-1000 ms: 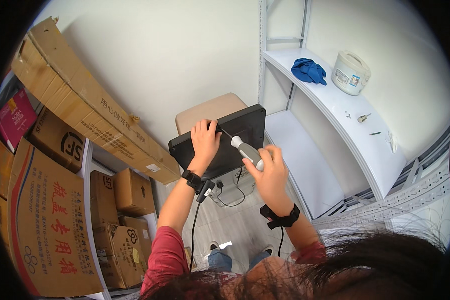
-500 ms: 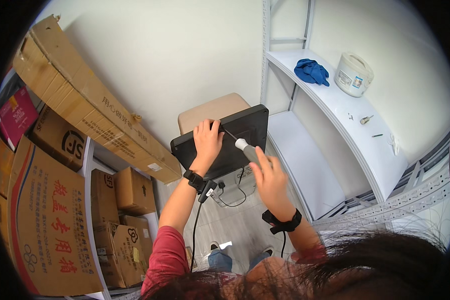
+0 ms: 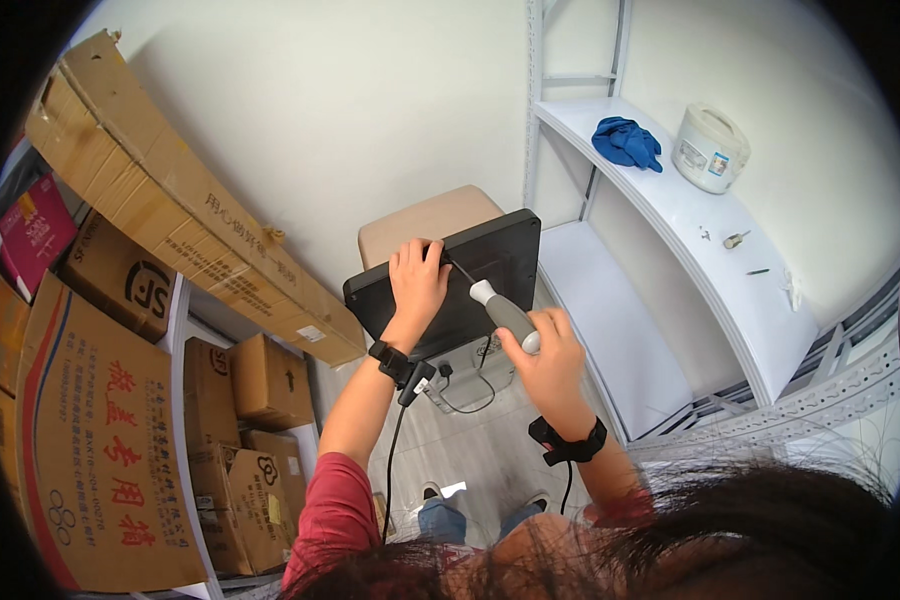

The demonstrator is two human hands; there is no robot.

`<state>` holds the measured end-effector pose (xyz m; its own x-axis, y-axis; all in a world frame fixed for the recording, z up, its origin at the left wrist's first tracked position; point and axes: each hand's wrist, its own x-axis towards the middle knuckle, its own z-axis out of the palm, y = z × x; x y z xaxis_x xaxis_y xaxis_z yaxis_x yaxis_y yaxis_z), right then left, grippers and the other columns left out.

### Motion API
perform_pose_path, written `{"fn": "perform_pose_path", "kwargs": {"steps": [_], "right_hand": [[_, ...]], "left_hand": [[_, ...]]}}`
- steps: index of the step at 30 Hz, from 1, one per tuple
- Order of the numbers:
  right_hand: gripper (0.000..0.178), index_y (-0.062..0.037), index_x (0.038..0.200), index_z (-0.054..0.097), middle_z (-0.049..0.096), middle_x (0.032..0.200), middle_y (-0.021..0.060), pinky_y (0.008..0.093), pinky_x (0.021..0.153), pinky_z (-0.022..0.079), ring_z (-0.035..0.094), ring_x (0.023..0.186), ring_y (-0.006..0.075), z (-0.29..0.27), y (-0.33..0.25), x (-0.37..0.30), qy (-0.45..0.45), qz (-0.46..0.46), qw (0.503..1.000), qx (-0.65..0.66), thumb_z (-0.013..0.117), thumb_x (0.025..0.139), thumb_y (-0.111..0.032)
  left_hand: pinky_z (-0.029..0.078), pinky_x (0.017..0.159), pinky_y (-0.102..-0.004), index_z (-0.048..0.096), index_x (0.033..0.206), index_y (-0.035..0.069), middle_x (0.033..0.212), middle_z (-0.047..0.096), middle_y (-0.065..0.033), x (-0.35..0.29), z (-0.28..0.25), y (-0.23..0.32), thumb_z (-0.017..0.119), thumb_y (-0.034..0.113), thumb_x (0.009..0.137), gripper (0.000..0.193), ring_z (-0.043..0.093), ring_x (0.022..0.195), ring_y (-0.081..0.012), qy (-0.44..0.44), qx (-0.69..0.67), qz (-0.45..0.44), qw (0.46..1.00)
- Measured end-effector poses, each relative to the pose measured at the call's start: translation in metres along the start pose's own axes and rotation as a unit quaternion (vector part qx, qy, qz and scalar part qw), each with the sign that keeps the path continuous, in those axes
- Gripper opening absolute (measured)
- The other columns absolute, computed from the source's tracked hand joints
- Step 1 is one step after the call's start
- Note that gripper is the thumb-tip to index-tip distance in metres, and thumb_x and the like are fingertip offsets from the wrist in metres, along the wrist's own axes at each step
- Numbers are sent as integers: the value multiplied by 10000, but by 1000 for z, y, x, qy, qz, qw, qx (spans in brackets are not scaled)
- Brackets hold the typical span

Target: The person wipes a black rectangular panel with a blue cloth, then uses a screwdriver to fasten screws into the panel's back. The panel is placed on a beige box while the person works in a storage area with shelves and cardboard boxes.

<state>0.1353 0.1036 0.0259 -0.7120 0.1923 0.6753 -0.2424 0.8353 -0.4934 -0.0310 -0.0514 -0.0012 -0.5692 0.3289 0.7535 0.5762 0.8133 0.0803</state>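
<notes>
A black flat panel-like device [image 3: 500, 262] is tilted up in front of a tan padded seat [image 3: 415, 225]. My left hand [image 3: 419, 280] lies on its upper edge, fingers bent over it close to a screwdriver's tip. The screwdriver [image 3: 510, 318], with a grey handle, white collar and thin metal shaft, slants up-left to the panel. Its tip meets the panel beside my left fingertips; what sits under the tip is hidden. My right hand [image 3: 553, 362] is closed with thumb and fingers about the butt end of the handle.
White shelves on the right carry a blue cloth [image 3: 627, 144], a white rice cooker [image 3: 710, 150] and small metal parts [image 3: 736, 240]. Cardboard boxes [image 3: 100, 430] fill the left shelving, and a long carton [image 3: 190, 215] leans there. A cable [image 3: 470, 408] hangs below the panel.
My right hand has slid down the screwdriver handle toward its butt end, baring more of the grey grip. My left hand and the panel stay in place.
</notes>
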Motion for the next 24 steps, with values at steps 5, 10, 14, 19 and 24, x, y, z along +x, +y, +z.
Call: {"fn": "perform_pose_path", "kwargs": {"steps": [5,10,14,19,24], "right_hand": [[371,-60,1087,581,485,1092,117,331,533,472,567,630,234,2,3,0,48,-67,996,33,707,739,-97],[345,-44,1090,573,506,1042,117,348,585,481,585,730,271,-3,3,-7,14,-81,996,16,676,762,-78],[324,-21,1083,557,497,1035,121,349,595,488,592,767,289,6,17,-14,-12,-3,999,-32,654,780,-86],[336,-5,1092,523,490,1024,131,351,580,486,592,748,288,4,11,-6,-30,27,998,-56,635,807,-144],[375,-3,1108,512,509,1052,142,368,576,485,593,752,302,4,20,-14,-108,44,993,15,641,810,-191]], "left_hand": [[366,726,-364,576,997,77,944,537,-66,2,0,1,728,101,633,395,504,869,-243,2,-4,4,1000],[365,729,-364,576,995,76,944,537,-69,1,1,-1,729,101,631,395,505,871,-244,3,-1,3,1000],[364,728,-364,576,996,75,945,537,-70,1,0,0,729,102,632,395,505,874,-245,0,-5,1,1000],[364,727,-362,578,995,75,941,539,-67,1,-1,0,729,102,632,394,507,873,-242,1,1,0,1000],[364,727,-363,580,994,75,941,540,-64,2,-1,0,729,103,633,392,508,876,-241,8,-5,5,1000]]}}
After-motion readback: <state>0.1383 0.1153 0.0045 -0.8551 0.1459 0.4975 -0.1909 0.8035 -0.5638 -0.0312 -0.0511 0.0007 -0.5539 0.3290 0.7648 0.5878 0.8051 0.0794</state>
